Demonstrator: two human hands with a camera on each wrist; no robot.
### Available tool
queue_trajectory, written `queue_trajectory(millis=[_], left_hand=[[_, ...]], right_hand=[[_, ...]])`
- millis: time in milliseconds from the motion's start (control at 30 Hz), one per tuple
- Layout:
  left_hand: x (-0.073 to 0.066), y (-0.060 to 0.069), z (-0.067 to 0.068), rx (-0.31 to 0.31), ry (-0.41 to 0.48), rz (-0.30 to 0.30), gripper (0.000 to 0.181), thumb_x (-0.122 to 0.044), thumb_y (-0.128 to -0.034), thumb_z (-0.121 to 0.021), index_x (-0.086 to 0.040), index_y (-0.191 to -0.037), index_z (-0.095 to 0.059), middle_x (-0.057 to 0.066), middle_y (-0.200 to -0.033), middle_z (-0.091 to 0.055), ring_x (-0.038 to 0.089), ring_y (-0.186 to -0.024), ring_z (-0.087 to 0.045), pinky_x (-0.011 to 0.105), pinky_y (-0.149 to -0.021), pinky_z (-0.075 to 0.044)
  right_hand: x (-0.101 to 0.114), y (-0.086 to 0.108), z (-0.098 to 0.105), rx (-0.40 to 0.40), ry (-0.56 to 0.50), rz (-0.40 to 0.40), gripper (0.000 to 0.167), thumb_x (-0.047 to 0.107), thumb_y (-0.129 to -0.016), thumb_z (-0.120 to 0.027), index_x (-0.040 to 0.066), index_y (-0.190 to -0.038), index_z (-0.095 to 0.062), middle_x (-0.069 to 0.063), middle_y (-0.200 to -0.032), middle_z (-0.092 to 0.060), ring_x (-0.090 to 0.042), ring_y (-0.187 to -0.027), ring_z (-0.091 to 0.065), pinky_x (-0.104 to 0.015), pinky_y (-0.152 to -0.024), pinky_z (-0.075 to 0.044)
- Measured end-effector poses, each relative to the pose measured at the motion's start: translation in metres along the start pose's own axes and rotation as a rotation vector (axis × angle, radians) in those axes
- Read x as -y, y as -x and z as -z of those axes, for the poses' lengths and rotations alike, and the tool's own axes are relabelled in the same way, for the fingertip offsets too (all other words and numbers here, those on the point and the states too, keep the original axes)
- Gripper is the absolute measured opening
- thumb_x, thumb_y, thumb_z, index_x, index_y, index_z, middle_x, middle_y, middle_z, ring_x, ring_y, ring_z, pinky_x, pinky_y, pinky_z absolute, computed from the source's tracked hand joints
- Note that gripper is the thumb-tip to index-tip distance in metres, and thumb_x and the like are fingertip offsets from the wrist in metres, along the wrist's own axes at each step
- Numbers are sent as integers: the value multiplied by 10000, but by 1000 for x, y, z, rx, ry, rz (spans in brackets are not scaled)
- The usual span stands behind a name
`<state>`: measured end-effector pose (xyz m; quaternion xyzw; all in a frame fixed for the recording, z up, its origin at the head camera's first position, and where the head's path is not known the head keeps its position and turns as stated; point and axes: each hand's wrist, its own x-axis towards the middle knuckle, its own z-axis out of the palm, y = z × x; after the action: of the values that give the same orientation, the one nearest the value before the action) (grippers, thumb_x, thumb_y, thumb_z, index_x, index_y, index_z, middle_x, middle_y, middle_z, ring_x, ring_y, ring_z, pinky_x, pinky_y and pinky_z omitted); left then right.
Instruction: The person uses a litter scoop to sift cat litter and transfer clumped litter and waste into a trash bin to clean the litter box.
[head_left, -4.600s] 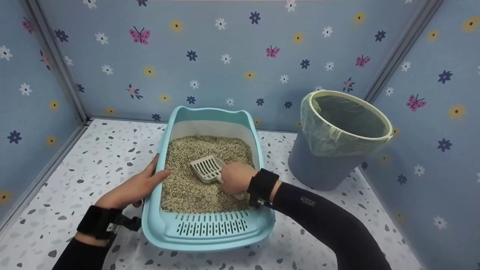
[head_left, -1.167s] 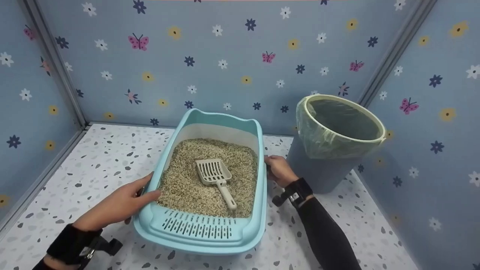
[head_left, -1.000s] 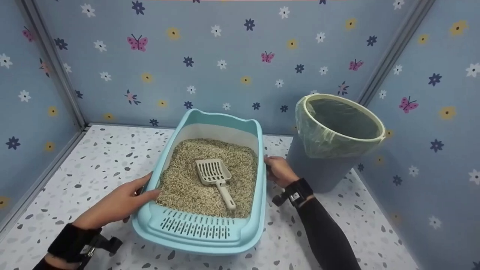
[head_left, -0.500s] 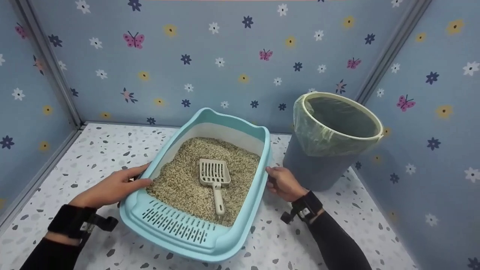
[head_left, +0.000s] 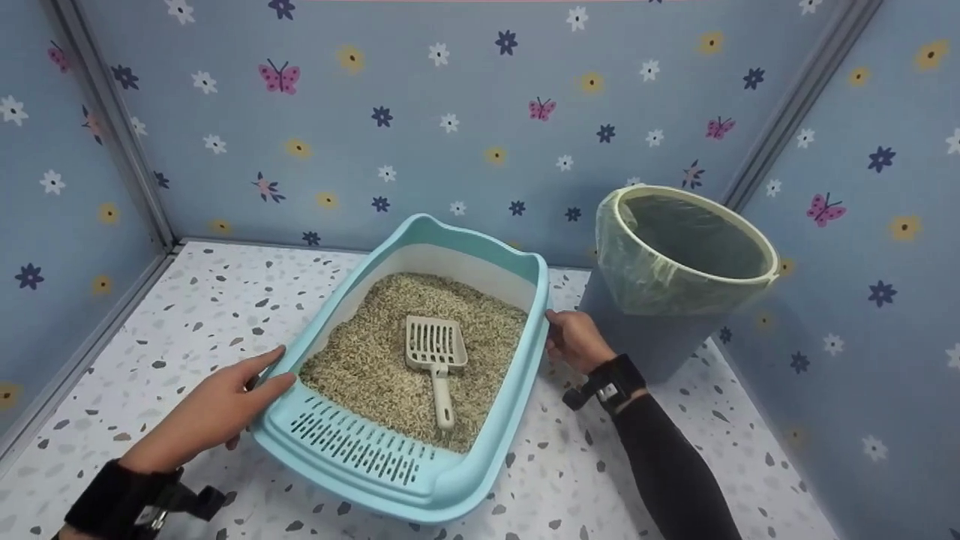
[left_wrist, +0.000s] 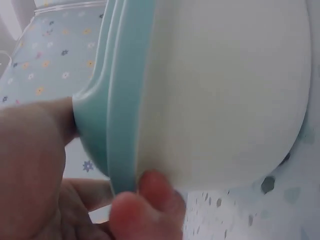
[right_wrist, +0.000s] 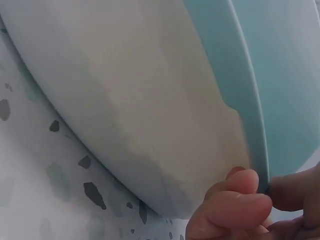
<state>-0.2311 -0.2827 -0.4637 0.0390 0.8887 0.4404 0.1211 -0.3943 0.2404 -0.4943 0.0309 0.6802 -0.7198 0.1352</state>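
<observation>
A light-blue litter box [head_left: 450, 501] with a white base stands on the speckled surface, turned at an angle. Tan litter [head_left: 360, 352] fills it, and on top lies a slotted beige litter scoop [head_left: 441, 369], handle toward the front right. My left hand [head_left: 217, 405] grips the box's left front rim, its thumb over the top; in the left wrist view the curled fingertips [left_wrist: 132, 215] reach beneath the blue edge. At the right side, my right hand [head_left: 579, 339] pinches the rim, with curled fingers [right_wrist: 235, 207] under it in the right wrist view.
A grey-blue trash bin [head_left: 637, 330] lined with a translucent bag [head_left: 652, 289] stands at the right, close beside my right hand. Blue flowered panels [head_left: 450, 90] close off the back and both sides. White speckled surface [head_left: 217, 300] shows left of the box.
My right hand earlier held the litter scoop; it let go, leaving it on the litter, and took the right rim. The box has turned clockwise, its front swinging left.
</observation>
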Motion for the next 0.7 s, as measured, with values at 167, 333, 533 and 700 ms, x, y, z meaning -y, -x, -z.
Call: queue_trajectory(millis=[167,333,533,700], left_hand=[[4,-9,1,8,34,-5,879,-565,-1135,-609,-60,-1771,-270,111,-838,-645,118,-494,-444,308,-451,-478],[15,-23,11,-9,5,-64,813,-557,-1153,-577,-87,-1762,-315,188,-1101,-718,159,-649,-602,310,-638,-527],[27,-41,25,17,64,-139,737,-484,-1174,-575,-94,-1755,-343,130,-1118,-764,241,-837,-768,238,-848,-532],[23,-42,24,6,27,-123,812,-546,-1176,-529,-48,-1766,-279,260,-1380,-683,307,-1056,-749,286,-998,-521]], right_hand=[[-4,5,5,24,-45,-7,323,179,-1194,-491,-8,-1006,-675,-48,-710,-548,-141,-571,-468,-256,-505,-374],[-12,22,8,28,-44,19,343,195,-1187,-511,27,-930,-665,-45,-696,-534,-132,-541,-444,-254,-504,-377],[-21,44,9,43,-70,40,365,199,-1187,-495,37,-900,-651,-50,-738,-575,-122,-542,-464,-237,-467,-371],[-19,49,11,7,-54,26,349,223,-1186,-515,17,-950,-671,-73,-778,-624,-130,-556,-501,-239,-456,-378]])
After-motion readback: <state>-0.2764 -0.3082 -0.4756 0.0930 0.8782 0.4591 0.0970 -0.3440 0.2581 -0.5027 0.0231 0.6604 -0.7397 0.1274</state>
